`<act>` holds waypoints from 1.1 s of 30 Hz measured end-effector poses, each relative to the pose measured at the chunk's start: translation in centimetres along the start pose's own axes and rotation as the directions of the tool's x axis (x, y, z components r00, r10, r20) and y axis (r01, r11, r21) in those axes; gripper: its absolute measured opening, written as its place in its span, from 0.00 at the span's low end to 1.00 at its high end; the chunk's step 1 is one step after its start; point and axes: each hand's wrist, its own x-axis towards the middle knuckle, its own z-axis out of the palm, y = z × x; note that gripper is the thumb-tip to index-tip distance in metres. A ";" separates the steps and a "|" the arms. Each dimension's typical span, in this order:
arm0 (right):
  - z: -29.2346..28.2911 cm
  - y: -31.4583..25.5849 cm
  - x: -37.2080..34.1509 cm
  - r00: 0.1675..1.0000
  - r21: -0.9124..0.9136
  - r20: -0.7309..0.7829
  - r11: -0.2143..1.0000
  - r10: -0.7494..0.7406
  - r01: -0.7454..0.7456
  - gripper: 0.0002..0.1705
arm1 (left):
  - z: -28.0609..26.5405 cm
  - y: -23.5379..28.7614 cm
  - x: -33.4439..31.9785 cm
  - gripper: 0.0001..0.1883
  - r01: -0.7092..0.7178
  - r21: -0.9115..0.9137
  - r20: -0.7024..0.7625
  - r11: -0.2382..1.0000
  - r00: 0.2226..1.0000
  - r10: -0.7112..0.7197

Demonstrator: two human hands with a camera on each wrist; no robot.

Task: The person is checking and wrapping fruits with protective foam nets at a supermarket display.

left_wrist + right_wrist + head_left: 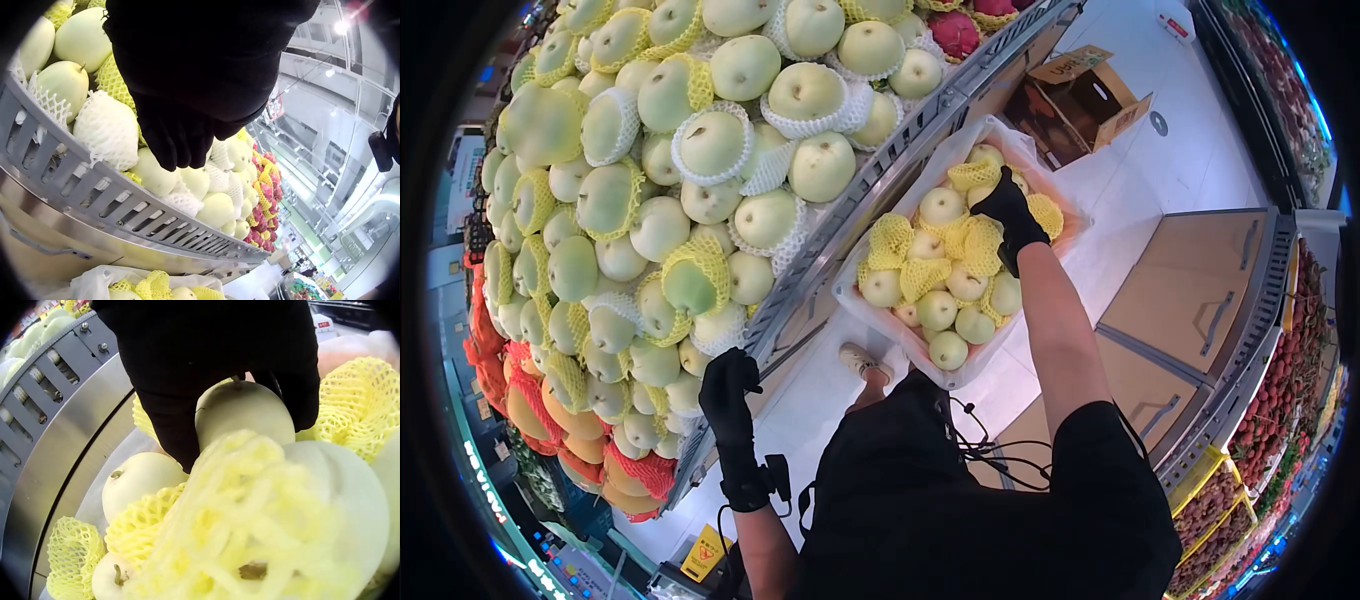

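My right hand (1010, 212), in a black glove, reaches into a plastic-lined box (847, 290) of pale green melons. In the right wrist view its thumb and fingers curl round a bare melon (247, 411) with a short stem. Melons in yellow foam nets (250, 512) lie right below it, with another bare melon (140, 481) to the left. My left hand (728, 395), also gloved in black, hangs with loosely curled fingers beside the display's front edge and holds nothing. In the left wrist view it overlaps the displayed melons (153, 172).
A sloping display of melons (710, 145), many in white or yellow nets, fills the left behind a grey slatted rail (920, 130). Beyond the lined box an open cardboard box (1080, 105) stands on the white floor (1190, 130). Cabinets (1190, 275) line the right; black cables (1000, 455) hang near my waist.
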 end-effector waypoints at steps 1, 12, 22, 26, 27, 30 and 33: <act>-0.2 0.2 0.0 0.999 0.022 0.026 0.999 -0.024 0.023 0.59 | -0.3 -0.1 0.1 0.11 -0.009 0.001 0.013 1.000 1.000 0.009; -9.0 -5.7 -6.2 0.993 0.162 -0.059 0.981 -0.101 0.109 0.53 | -0.8 0.8 -0.4 0.11 -0.109 -0.018 0.053 0.994 0.993 0.109; -9.6 -10.6 -14.2 0.964 0.484 -0.121 0.834 -0.238 0.267 0.45 | -0.3 0.8 -0.1 0.12 -0.155 -0.141 0.108 0.978 0.979 0.171; -10.3 -16.6 -18.7 0.957 0.631 -0.032 0.737 -0.287 0.242 0.42 | 0.9 1.3 0.4 0.12 -0.200 -0.164 0.209 0.966 0.950 0.232; -10.3 -17.8 -19.6 0.949 0.663 -0.023 0.706 -0.314 0.250 0.41 | 1.5 1.3 0.6 0.13 -0.226 -0.207 0.220 0.952 0.937 0.271; -10.0 -21.4 -22.3 0.916 0.582 -0.058 0.732 -0.398 0.355 0.46 | 2.7 2.1 0.6 0.21 -0.289 -0.155 0.320 0.945 0.890 0.325; -10.0 -24.9 -24.6 0.864 0.627 0.067 0.695 -0.499 0.352 0.47 | 3.5 3.3 0.0 0.38 -0.328 -0.152 0.415 0.932 0.835 0.362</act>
